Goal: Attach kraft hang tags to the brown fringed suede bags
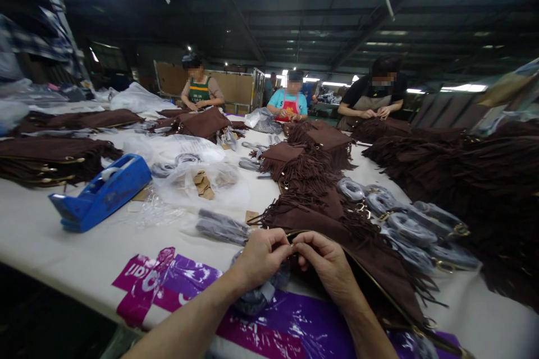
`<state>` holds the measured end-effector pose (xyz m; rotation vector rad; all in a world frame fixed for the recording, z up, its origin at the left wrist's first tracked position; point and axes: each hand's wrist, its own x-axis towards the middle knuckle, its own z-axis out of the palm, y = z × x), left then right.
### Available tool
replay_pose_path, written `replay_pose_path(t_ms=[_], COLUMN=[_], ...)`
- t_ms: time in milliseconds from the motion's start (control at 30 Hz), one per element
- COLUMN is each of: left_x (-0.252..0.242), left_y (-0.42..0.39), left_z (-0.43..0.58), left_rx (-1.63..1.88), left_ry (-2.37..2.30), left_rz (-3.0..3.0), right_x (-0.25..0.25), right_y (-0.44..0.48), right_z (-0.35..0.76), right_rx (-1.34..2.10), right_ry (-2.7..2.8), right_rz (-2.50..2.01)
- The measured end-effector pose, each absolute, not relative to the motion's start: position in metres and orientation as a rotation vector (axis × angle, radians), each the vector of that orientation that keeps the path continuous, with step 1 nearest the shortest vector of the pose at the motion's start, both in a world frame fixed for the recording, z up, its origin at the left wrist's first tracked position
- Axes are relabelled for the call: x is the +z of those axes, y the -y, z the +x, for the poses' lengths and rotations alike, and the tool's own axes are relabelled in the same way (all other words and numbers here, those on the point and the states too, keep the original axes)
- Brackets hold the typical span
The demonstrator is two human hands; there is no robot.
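Observation:
My left hand and my right hand meet fingertip to fingertip, both closed in a pinch. Whatever is between the fingers is too small to make out. Right behind and under them lies a dark brown fringed bag, its brass-coloured zip running along the near edge. A plastic-wrapped grey bundle sits below my left wrist, partly hidden by the arm. Just beyond my left hand are wrapped grey straps and a small brown card tag.
A blue tape dispenser stands at left, beside a clear bag with brown paper tags. Coiled wrapped straps lie right of the bag. Brown fringed bags are heaped at right. Purple printed plastic covers the near edge. Three co-workers sit opposite.

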<state>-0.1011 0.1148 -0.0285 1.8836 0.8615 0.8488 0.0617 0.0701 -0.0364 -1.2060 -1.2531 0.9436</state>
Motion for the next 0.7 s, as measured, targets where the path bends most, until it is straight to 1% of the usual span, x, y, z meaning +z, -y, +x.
replay_pose_path(t_ms=[700], left_x=[-0.0286], left_y=[-0.1142], left_z=[-0.1003], left_rx=[0.83], left_ry=[-0.925], left_rz=[1.98], right_x=[-0.0462], right_y=[-0.0711], right_z=[0.0642], right_rx=[0.854], right_ry=[1.444], right_rz=[-1.255])
